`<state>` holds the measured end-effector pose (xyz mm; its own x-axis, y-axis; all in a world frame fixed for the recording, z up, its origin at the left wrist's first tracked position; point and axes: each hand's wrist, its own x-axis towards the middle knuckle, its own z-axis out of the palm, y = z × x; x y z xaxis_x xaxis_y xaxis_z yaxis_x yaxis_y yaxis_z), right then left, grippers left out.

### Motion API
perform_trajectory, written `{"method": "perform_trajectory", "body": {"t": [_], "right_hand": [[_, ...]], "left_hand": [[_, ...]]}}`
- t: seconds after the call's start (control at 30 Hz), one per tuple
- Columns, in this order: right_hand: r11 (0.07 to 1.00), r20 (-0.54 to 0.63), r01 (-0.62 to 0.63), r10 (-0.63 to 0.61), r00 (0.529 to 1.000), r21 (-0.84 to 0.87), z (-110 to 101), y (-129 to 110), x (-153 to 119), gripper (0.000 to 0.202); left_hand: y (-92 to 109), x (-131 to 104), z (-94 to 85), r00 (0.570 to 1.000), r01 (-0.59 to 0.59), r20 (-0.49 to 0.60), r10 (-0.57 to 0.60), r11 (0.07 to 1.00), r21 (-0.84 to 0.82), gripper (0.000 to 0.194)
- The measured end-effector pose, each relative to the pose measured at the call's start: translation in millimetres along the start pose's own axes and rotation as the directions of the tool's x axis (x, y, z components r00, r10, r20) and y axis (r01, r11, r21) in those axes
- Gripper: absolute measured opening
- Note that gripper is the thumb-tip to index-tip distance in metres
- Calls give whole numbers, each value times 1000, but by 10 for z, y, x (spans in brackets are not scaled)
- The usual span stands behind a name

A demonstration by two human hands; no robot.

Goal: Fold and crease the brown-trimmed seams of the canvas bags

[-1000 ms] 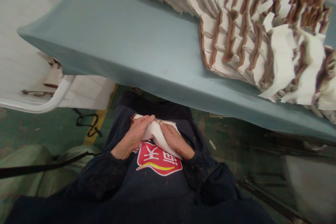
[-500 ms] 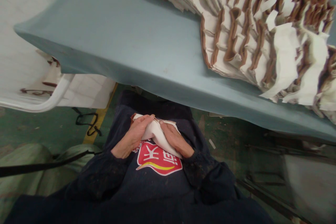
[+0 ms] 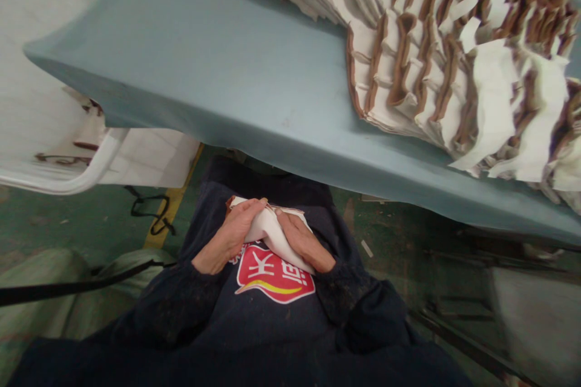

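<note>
- At 6 o'clock I count two bare hands holding one brown-edged white sheet [image 3: 270, 233], folded, in front of one dark apron [image 3: 272, 329].
- My left hand [image 3: 242, 222] has thumb and fingers narrowed on the sheet's upper edge.
- My right hand [image 3: 299, 239] holds the sheet's other side, thumb on top; I cannot tell how its hidden fingers are spread.
- One red logo [image 3: 265, 275] shows just below the sheet.
- One blue-topped table [image 3: 218, 72] crosses 12 o'clock.
- Towards 1 o'clock lie overlapping stacked sheets [image 3: 408, 87], too many to count.
- One white tub [image 3: 97, 172] sits at 9 o'clock.
</note>
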<state>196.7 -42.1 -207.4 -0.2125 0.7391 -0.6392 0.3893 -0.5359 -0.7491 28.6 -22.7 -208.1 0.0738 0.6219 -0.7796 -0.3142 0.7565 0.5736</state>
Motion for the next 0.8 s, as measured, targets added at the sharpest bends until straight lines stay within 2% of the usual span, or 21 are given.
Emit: {"method": "perform_trajectory", "body": {"t": [0.8], "right_hand": [[1000, 6, 21, -21, 1000, 7, 1, 18, -12, 63]], "left_hand": [[2, -19, 7, 1000, -10, 1, 10, 1000, 9, 47]]}}
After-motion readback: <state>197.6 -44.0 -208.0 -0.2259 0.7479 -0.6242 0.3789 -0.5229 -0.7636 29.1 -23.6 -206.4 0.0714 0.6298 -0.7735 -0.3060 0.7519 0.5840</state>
